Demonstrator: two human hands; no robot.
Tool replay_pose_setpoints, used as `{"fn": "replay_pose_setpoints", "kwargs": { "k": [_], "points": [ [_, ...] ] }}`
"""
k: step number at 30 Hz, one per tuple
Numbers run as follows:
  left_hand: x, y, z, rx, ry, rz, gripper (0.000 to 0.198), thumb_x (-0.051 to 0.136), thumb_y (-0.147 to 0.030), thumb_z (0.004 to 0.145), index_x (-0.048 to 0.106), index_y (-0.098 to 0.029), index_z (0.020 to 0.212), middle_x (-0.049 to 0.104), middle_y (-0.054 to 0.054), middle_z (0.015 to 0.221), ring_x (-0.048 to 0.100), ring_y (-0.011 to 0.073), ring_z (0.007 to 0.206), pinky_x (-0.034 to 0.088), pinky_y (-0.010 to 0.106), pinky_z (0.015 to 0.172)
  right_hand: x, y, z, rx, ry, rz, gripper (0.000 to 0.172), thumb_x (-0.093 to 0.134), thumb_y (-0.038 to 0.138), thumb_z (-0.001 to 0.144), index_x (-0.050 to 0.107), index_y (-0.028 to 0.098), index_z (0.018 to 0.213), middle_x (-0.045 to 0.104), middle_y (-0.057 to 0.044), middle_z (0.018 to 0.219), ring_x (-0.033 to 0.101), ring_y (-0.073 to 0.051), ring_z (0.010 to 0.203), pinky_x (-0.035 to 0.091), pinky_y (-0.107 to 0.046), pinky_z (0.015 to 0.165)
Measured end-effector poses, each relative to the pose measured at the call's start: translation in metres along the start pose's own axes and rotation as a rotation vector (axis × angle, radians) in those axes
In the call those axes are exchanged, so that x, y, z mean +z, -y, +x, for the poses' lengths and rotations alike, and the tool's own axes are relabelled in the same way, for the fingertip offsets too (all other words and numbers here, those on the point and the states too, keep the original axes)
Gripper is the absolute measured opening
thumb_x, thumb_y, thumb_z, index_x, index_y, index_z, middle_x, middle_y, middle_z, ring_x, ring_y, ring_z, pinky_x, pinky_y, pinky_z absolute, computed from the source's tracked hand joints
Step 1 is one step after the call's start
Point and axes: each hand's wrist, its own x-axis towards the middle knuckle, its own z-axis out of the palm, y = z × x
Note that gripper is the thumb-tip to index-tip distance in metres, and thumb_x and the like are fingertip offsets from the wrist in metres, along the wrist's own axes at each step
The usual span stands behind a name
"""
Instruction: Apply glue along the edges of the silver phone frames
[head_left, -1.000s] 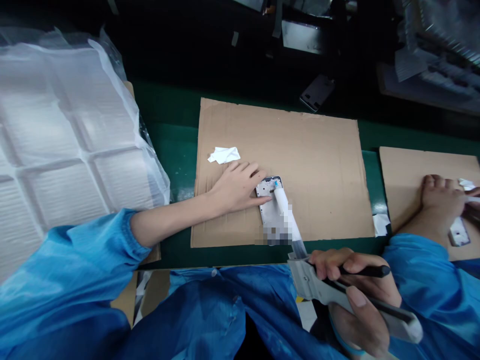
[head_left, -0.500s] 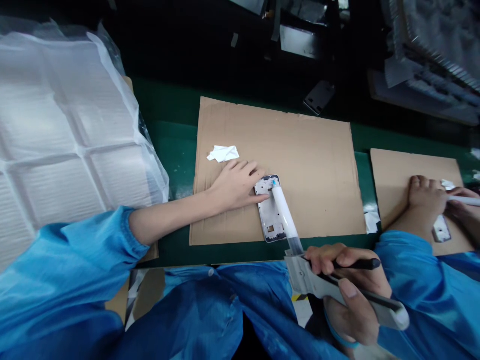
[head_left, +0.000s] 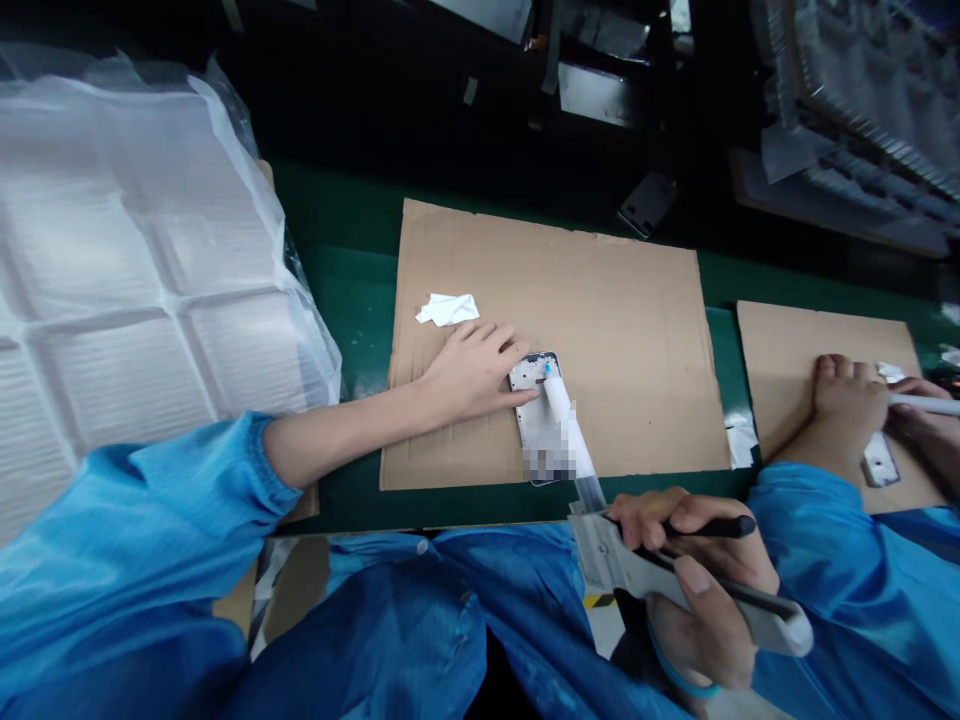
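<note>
A light-coloured phone frame [head_left: 531,418] with dark ends lies on a cardboard sheet [head_left: 622,330]. Across its upper left edge my left hand [head_left: 469,375] holds it down, thumb on its face and fingers at its top left. My right hand [head_left: 697,560], near the table's front edge, is wrapped round the grey handle of a glue gun [head_left: 604,550]. From the gun a white tube slants up over the frame's right side. Its blue nozzle tip sits at the frame's upper part; whether it touches cannot be told. A blurred patch hides the frame's lower end.
A crumpled white tissue [head_left: 448,309] lies behind my left hand. White-wrapped trays [head_left: 150,260] stand at left. Another dark phone part [head_left: 647,205] lies beyond the cardboard. At right, a co-worker's hands [head_left: 847,400] work over a second cardboard sheet [head_left: 787,340].
Hands, frame and glue gun keep nearly the same positions. The whole view has shifted very slightly.
</note>
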Motion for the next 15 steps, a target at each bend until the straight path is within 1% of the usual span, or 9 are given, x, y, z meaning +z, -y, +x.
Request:
{"fn": "replay_pose_setpoints", "kwargs": {
  "k": [5,11,15],
  "points": [
    [0.0018,0.0007,-0.0005,0.001,-0.019,-0.034,0.052,0.061,-0.063,0.105,0.07,-0.021,0.133,0.071,0.013,0.128,0.065,0.0324,0.114,0.047,0.047,0.103,-0.0021,-0.0007,-0.0005,-0.02,-0.005,-0.004,0.009,0.061,0.034,0.092,0.061,0.033,0.1,0.048,-0.004,0.073,0.055,-0.022,0.065,0.056,-0.05,0.067],
    [-0.0007,-0.0009,-0.0003,-0.01,0.007,-0.033,0.054,0.059,-0.062,0.106,0.068,-0.017,0.135,0.071,0.013,0.13,0.064,0.0319,0.117,0.044,0.044,0.105,-0.0046,-0.0059,-0.0021,0.028,-0.013,0.007,0.011,0.059,0.033,0.09,0.061,0.035,0.1,0.049,-0.004,0.073,0.056,-0.022,0.066,0.056,-0.054,0.071],
    [-0.0019,-0.0016,0.0,-0.01,0.017,-0.024,0.054,0.059,-0.062,0.107,0.068,-0.017,0.136,0.07,0.013,0.13,0.064,0.0314,0.117,0.043,0.043,0.105,-0.0054,-0.0077,-0.0034,0.021,-0.021,0.052,0.014,0.062,0.032,0.087,0.065,0.034,0.1,0.05,-0.004,0.073,0.058,-0.02,0.067,0.055,-0.055,0.07]
  ]
}}
